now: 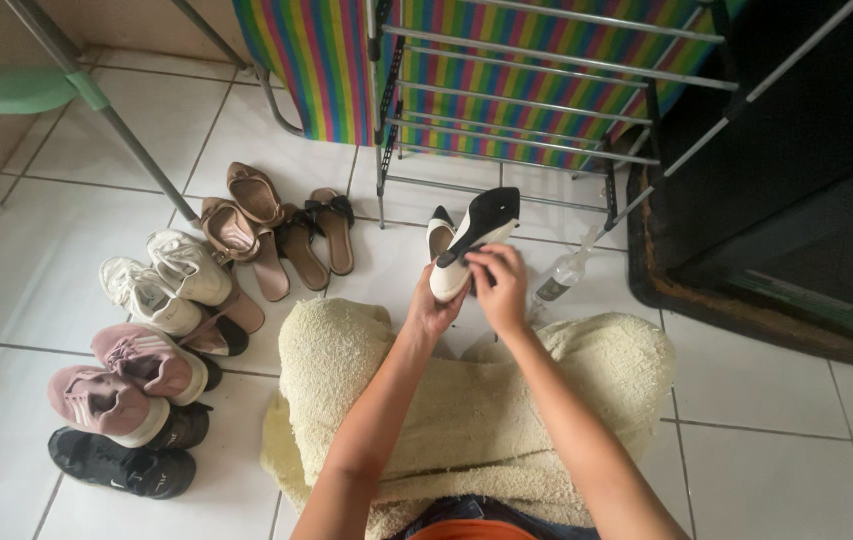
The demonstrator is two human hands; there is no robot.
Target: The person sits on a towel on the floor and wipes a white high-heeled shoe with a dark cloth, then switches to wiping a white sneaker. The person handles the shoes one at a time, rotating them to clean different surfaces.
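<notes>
A cream and black shoe (471, 238) is held up over the tiled floor, in front of a metal shoe rack (536, 110). My left hand (432, 310) grips it from below, near the toe end. My right hand (499, 285) rests on its side, fingers curled against the black part. A matching shoe (439, 232) lies on the floor just behind, mostly hidden. A cream fluffy towel (466, 400) covers my lap under both forearms.
Several shoes lie at the left: white sneakers (171, 280), pink sneakers (126, 380), a black sneaker (121, 463), brown heels and sandals (276, 225). A small clear bottle (561, 275) stands near the rack. A dark cabinet (796, 170) is at right, a green chair (16, 90) at upper left.
</notes>
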